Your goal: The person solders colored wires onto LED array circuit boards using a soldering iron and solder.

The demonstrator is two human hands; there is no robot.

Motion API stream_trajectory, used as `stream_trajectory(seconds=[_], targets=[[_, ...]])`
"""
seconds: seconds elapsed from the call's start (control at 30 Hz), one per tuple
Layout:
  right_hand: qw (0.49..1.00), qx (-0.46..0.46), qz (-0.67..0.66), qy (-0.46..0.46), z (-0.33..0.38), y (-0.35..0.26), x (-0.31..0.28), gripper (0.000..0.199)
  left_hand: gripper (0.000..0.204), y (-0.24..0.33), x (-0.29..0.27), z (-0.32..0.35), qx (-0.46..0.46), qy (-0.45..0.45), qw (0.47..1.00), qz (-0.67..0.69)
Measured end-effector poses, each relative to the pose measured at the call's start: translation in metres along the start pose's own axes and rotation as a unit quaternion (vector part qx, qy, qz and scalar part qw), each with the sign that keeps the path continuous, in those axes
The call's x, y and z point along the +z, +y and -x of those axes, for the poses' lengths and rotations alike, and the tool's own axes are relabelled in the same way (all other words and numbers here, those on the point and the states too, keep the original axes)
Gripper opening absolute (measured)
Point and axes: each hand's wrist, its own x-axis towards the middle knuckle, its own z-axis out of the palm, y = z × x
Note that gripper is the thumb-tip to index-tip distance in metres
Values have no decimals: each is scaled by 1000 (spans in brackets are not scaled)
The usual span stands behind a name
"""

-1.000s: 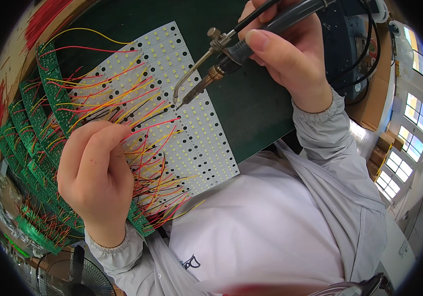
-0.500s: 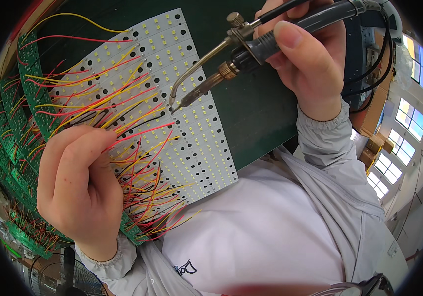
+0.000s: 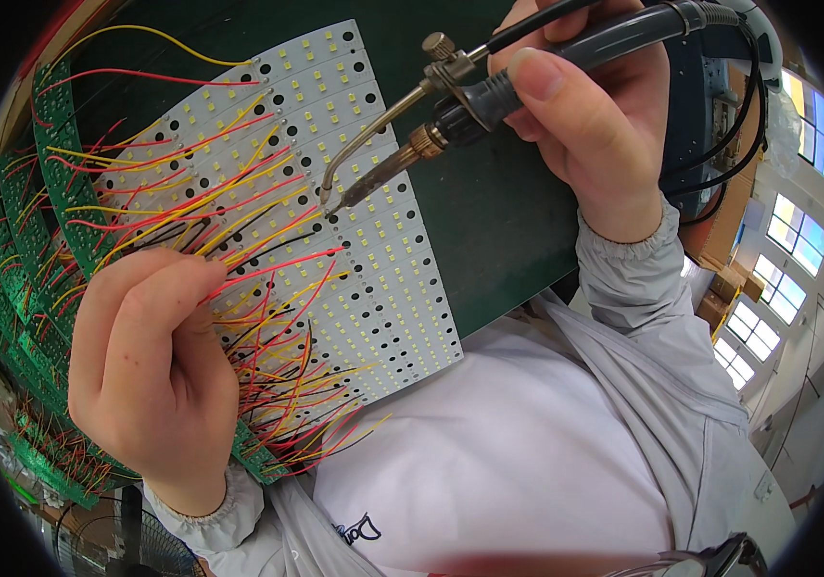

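Note:
My right hand point(image 3: 596, 130) grips a soldering iron point(image 3: 498, 96) with a curved metal solder-feed tube point(image 3: 373, 130) clamped beside it. Both the iron's tip and the tube's end meet the white LED board point(image 3: 383, 202) near one of its solder points. The fingers of my left hand point(image 3: 157, 370) are pinched around thin wires at the board's left part. A yellow wire point(image 3: 282, 234) runs from those fingertips to the iron's tip, and a red wire point(image 3: 287, 264) passes just below. Exactly which wires lie in the pinch is hidden.
Green circuit boards point(image 3: 80, 207) with red, yellow and black wires overlap along the left. A dark green work surface point(image 3: 489, 212) lies under the board. Black cables point(image 3: 753, 115) hang at the upper right; a fan point(image 3: 123, 539) stands at the lower left.
The soldering iron and my right hand have shifted slightly left, with the tip a little higher on the board. My left hand has barely moved and remains pinched on wires.

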Motion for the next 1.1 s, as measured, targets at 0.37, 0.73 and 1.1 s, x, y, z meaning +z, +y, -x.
stream_trajectory(seconds=[0.37,0.73,1.1], targets=[[996,53,-64,30,0,-5,3,40,29,0,-1,-1,-6,-8,1000,7],[992,42,-101,55,-2,-9,4,32,22,4,-1,-1,-14,-16,1000,14],[988,52,-135,59,8,-12,-7,31,19,31,-20,-6,16,-113,990,79]])
